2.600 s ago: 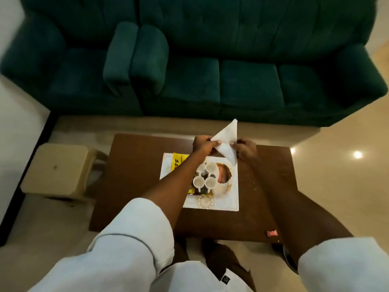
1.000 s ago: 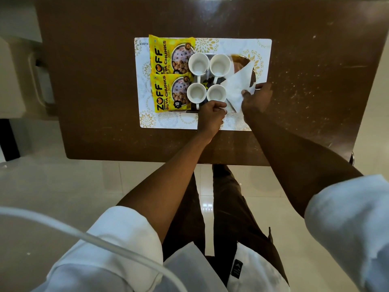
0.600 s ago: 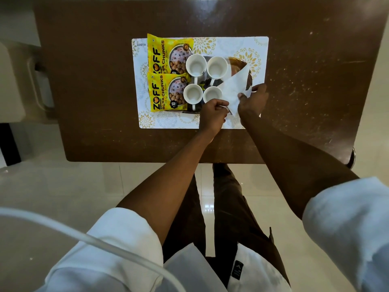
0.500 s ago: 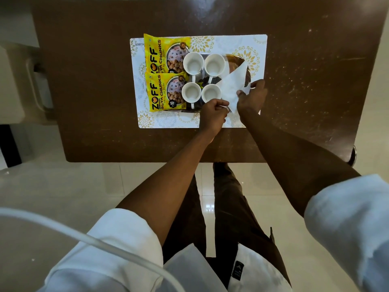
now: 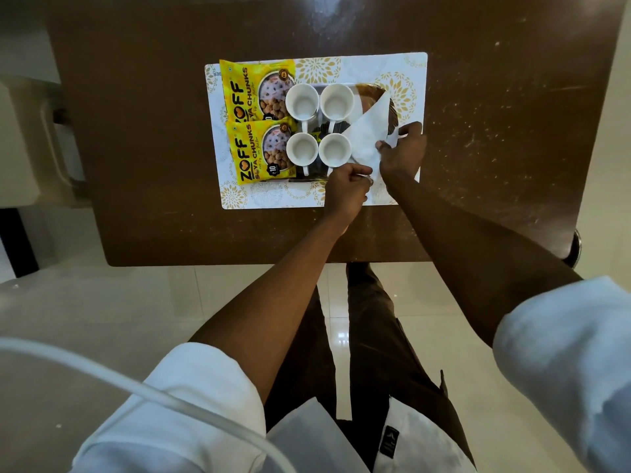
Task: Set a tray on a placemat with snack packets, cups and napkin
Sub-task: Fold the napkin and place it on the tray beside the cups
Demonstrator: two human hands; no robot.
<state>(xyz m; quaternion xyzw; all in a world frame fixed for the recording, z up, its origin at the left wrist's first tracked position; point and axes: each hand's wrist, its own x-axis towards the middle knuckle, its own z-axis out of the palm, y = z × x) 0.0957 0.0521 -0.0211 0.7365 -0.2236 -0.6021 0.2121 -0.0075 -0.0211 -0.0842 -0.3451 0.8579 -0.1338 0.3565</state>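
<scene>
**A:** Where's the napkin (image 5: 368, 135) just now?

**B:** It lies as a folded white triangle across the right end of the tray (image 5: 369, 93), one point toward the far side, its long edge just beside the right-hand cups (image 5: 336, 101). Both hands are on it. The right hand (image 5: 403, 156) pinches the right corner between thumb and fingers. The left hand (image 5: 346, 194) has its fingers curled tight at the near tip, apparently nipping it.

**A:** Why two hands for a bit of paper?

**B:** I'd say to keep the fold flat and line it up as it settles, without nudging the cups.

**A:** And the rest?

**B:** Four white cups stand upright in a block in the middle of the tray, handles toward the person. Two yellow snack packets (image 5: 254, 155) lie flat at the left, one beyond the other, their right edges against the cups. That leaves the right end free for the napkin. The tray sits on a white placemat (image 5: 341, 63) printed with gold flowers, so the setting looks all but finished.

**A:** What's underneath?

**B:** A dark brown counter (image 5: 512, 131), glossy but scuffed, with pale specks on its right side. Around it are shiny cream floor (image 5: 102, 302) tiles. What looks like a pale stool (image 5: 20, 148) stands at the left. A white cable (image 5: 136, 387) curves across the near left corner of the view.
</scene>
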